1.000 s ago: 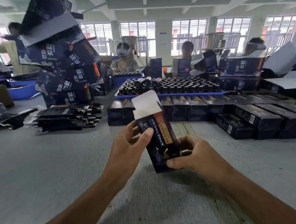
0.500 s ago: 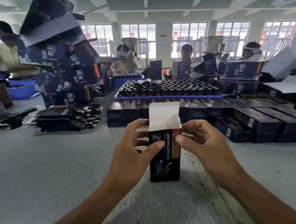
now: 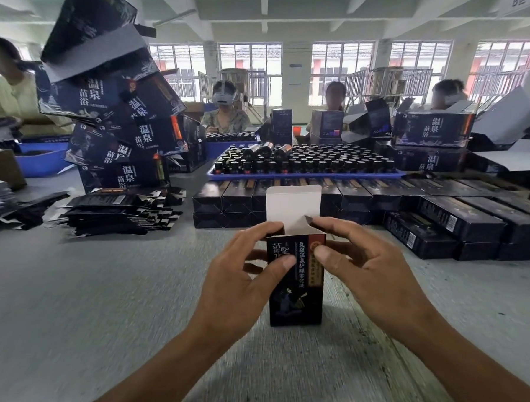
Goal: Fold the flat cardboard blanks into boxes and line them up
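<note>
A small dark box [image 3: 296,294] with gold lettering stands upright on the grey table [image 3: 78,302], its white top flap [image 3: 293,207] raised. My left hand [image 3: 240,279] grips its left side, thumb on the front face. My right hand [image 3: 359,263] grips the right side, thumb on the front and a finger bending a small side flap at the open top. A heap of flat dark blanks [image 3: 120,213] lies at the left. Rows of folded boxes [image 3: 364,195] lie lined up behind and to the right.
A blue tray of dark bottles [image 3: 304,163] sits behind the rows. Large dark cartons [image 3: 112,116] are piled high at the left, more [image 3: 432,139] at the right. Several people sit at the far side. A blue bin [image 3: 40,160] stands far left.
The box went from tilted in the air to standing upright on the table. Both hands moved up to its top, and the right fingers are now at the side flap.
</note>
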